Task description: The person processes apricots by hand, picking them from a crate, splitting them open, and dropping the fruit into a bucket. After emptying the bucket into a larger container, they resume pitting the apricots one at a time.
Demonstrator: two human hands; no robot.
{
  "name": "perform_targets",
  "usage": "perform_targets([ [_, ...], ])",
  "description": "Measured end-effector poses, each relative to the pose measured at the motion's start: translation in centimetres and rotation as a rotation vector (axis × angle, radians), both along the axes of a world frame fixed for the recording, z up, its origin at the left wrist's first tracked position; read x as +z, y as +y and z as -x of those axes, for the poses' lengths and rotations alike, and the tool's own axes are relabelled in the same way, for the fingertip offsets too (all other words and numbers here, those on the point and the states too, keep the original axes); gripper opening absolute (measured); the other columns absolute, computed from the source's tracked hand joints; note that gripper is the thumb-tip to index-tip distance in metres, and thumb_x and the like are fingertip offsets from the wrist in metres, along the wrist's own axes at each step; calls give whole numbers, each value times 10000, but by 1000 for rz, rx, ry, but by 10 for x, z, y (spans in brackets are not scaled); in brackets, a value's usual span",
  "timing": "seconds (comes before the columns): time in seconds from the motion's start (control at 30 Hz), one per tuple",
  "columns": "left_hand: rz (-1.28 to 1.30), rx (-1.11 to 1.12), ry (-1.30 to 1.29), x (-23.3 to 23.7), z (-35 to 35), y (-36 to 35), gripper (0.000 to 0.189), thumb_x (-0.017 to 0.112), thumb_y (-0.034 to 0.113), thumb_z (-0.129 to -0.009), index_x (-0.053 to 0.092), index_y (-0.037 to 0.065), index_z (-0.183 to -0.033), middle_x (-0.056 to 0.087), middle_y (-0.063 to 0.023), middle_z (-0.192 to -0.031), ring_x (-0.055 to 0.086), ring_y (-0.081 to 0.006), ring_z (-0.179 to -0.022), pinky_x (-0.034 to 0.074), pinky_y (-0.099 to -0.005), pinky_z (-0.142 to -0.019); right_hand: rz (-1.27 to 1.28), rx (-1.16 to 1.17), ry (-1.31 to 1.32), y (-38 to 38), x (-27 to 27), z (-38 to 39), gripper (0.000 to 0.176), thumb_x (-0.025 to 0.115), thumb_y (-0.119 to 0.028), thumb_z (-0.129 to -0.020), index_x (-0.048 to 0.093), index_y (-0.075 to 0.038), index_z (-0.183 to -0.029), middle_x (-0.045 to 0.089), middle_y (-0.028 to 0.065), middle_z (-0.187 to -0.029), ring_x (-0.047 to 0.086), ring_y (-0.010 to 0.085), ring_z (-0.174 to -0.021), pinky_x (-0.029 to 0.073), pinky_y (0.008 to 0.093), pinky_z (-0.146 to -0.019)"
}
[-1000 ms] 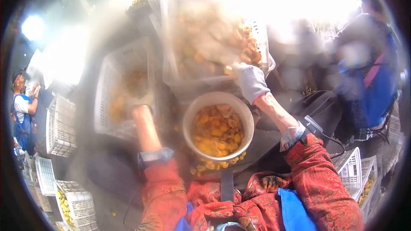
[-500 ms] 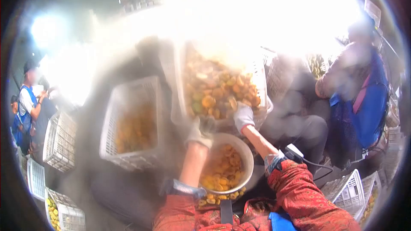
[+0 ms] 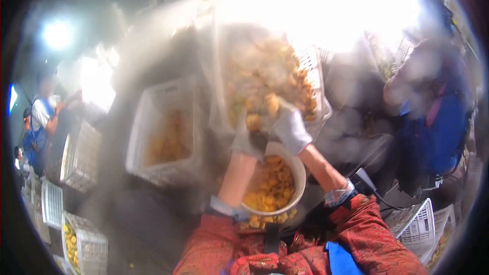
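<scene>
Both my hands wear pale gloves and come together at the near end of a white crate (image 3: 219,86) heaped with yellow-orange fruit halves. My left hand (image 3: 248,140) is closed around a fruit half (image 3: 253,121) that shows above its fingers; a dark patch lies by the palm. On the other side, my right hand (image 3: 292,129) is closed at another fruit half (image 3: 272,105). Blur hides the exact finger contact. Below my wrists, a round white bucket (image 3: 299,175) holds many cut yellow fruit pieces (image 3: 270,186). More pieces lie along its near side.
To the left stands another white crate (image 3: 133,145) with fruit at its bottom. A person in blue (image 3: 440,132) sits at the right; another person (image 3: 41,119) stands far left. White crates (image 3: 415,224) lean at lower right. Glare and haze blur the upper view.
My right hand has moved back from the crate's fruit and in towards my left hand. Both hands now meet with fruit halves raised between them. The view has shifted slightly.
</scene>
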State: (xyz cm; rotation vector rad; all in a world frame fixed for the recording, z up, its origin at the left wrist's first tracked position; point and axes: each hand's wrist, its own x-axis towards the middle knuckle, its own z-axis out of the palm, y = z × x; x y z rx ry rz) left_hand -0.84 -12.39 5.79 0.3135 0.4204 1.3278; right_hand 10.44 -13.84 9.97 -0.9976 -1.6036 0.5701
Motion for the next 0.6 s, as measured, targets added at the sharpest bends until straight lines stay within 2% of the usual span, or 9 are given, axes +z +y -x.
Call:
perform_targets([
  [0.07,45,104,64,-1,9,6,379,450,399,-958,576,79,-1118,635,-98,-976,624,-227,-884,517,-347,-812,-38,-96,-140,1,0,-9,289,670,-13,-726,589,-30,-1003,629,165,-885,637,297,-811,491,361,-693],
  [0.13,42,120,-281,16,11,4,344,489,381,-943,578,69,-1059,618,-79,-903,614,-211,-821,513,-332,-784,-164,-192,-280,-12,3,-9,263,638,36,-757,579,-30,-1004,616,150,-880,621,305,-821,486,352,-701],
  [0.17,56,130,-279,18,15,2,344,489,381,-943,578,69,-1059,618,-79,-903,614,-211,-821,513,-332,-784,-107,-124,-282,-16,-2,-9,285,638,20,-763,565,-55,-1028,602,187,-893,593,382,-820,485,379,-694],
  [0.23,-278,88,-123,24,22,-2,247,507,279,-943,550,43,-889,604,-100,-897,619,-253,-904,529,-400,-837,-30,-79,-287,-25,-13,-2,307,640,24,-759,555,-60,-1042,602,187,-888,595,387,-818,485,382,-690],
  [0.27,-270,88,-120,27,20,-6,247,507,279,-943,550,43,-889,604,-100,-897,619,-253,-904,529,-400,-837,31,-45,-295,-28,-17,1,328,641,28,-756,545,-65,-1055,602,187,-883,598,392,-815,486,385,-686],
  [0.33,-115,239,-65,36,13,-12,272,506,303,-946,566,41,-905,615,-104,-901,622,-254,-893,527,-390,-821,30,-20,-324,-29,-20,4,360,640,35,-748,515,-62,-1072,599,196,-898,592,410,-843,484,397,-685],
  [0.43,-76,271,62,40,9,-18,315,507,340,-948,577,34,-923,629,-110,-894,626,-263,-890,522,-376,-825,51,-33,-370,-34,-14,8,383,626,46,-744,479,-61,-1081,591,210,-924,577,437,-859,478,420,-666],
  [0.6,-149,288,120,32,8,-14,359,501,375,-949,591,29,-924,640,-111,-878,638,-278,-889,521,-363,-829,29,-103,-458,-33,-20,9,338,613,35,-765,481,-64,-1060,599,204,-889,605,410,-794,473,421,-618],
])
